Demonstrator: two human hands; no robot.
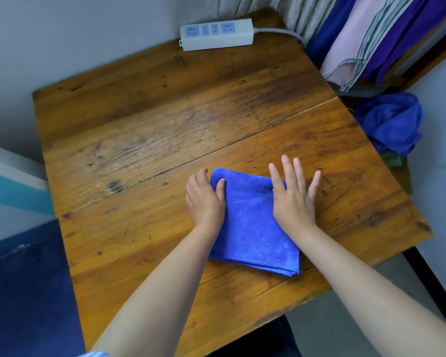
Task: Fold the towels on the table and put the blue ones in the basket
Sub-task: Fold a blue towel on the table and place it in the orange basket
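A blue towel (250, 228), folded into a narrow rectangle, lies on the wooden table (165, 130) near its front edge. My left hand (205, 199) grips the towel's far left corner, thumb on top and fingers curled round the edge. My right hand (294, 194) lies flat with spread, straight fingers and presses on the towel's far right part, its fingertips reaching onto the wood. A heap of crumpled blue towels (392, 122) sits beyond the table's right edge. I cannot make out a basket under that heap.
A white power strip (216, 34) with its cable lies at the table's far edge. Striped purple and pink cloth (371, 39) hangs at the back right. A wall bounds the left and far sides. A dark blue surface (23, 292) lies to the left of the table.
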